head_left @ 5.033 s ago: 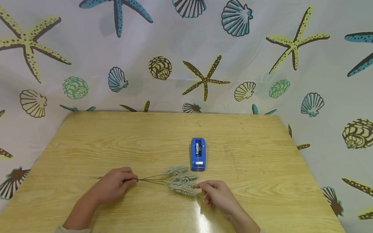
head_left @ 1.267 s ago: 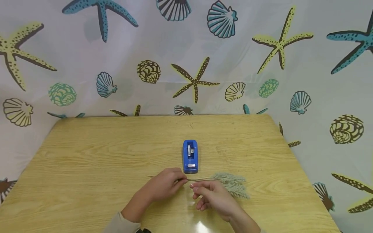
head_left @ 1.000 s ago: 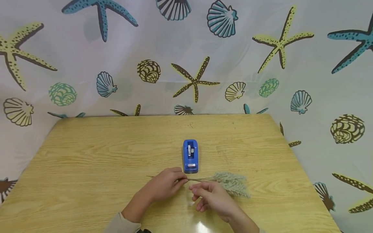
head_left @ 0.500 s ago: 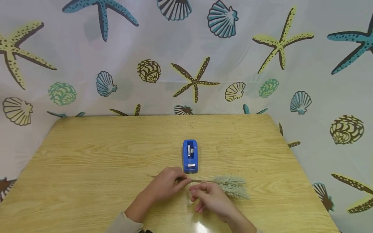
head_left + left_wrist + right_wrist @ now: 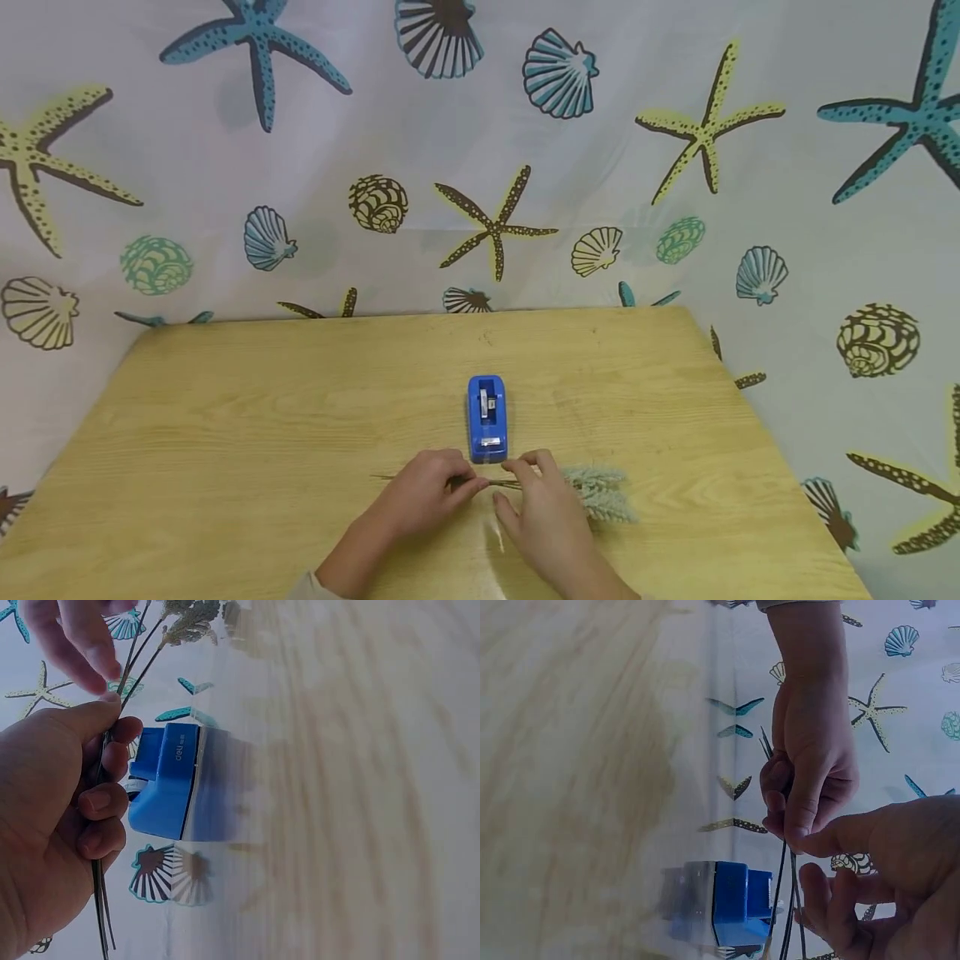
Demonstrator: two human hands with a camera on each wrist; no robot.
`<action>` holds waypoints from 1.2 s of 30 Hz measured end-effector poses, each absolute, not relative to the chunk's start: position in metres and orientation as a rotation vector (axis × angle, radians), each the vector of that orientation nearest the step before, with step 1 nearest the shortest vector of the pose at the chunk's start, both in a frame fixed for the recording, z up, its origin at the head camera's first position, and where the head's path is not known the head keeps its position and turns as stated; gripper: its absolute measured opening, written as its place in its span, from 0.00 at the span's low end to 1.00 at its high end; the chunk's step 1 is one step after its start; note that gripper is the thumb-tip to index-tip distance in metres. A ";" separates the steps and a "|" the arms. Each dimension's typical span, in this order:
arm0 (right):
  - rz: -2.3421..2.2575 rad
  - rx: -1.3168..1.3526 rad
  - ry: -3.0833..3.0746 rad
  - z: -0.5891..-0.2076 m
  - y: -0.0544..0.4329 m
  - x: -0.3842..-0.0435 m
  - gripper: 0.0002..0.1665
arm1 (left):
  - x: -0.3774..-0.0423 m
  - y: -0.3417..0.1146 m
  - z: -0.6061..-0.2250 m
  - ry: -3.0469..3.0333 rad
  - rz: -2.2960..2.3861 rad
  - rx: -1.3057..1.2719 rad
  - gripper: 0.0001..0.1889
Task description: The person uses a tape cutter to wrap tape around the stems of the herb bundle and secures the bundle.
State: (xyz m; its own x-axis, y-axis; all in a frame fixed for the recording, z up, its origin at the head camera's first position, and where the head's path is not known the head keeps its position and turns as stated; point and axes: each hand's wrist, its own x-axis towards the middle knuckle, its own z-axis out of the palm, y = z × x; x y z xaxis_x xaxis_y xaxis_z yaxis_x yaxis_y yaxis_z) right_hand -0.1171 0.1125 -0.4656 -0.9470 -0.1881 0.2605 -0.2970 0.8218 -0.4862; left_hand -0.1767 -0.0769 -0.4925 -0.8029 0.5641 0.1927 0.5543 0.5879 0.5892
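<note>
A small bunch of dried wheat lies sideways in the head view, its pale green ears (image 5: 603,493) to the right of both hands. My left hand (image 5: 427,493) grips the thin stems (image 5: 99,892) with curled fingers and thumb; the stem ends stick out past the palm. Beside it, my right hand (image 5: 553,523) reaches over the stems between the left thumb and the ears, its thumb and forefinger spread apart. In the right wrist view, a right fingertip comes up to the left thumb; whether they touch is unclear. The right palm partly hides stems and ears.
A blue tape dispenser (image 5: 487,421) with a roll in it stands just beyond the hands. The wooden table (image 5: 262,400) extends to a curtain (image 5: 322,142) printed with shells and starfish at the back and sides.
Over five seconds, the left hand has carried the wheat rightward. In the last half second, the right thumb and forefinger have spread apart around the stems. The head view has tilted slightly up.
</note>
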 end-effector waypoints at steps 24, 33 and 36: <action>0.139 0.363 -2.711 -0.480 0.101 -0.129 0.11 | -0.175 -0.077 -0.490 2.519 1.193 0.773 0.13; 0.092 0.398 -2.677 -0.479 0.101 -0.129 0.11 | -0.175 -0.076 -0.490 2.531 1.259 0.733 0.09; 0.125 0.407 -2.696 -0.479 0.101 -0.129 0.11 | -0.175 -0.077 -0.491 2.528 1.276 0.695 0.09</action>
State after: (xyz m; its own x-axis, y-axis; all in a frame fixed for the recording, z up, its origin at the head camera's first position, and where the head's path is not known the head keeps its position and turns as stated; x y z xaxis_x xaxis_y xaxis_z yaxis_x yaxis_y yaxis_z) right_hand -0.1287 0.1005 -0.4786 -0.8735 -0.2638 0.4092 -0.3005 0.9534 -0.0269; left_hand -0.1746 -0.0766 -0.4914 -0.8624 0.5062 0.0117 0.3101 0.5098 0.8024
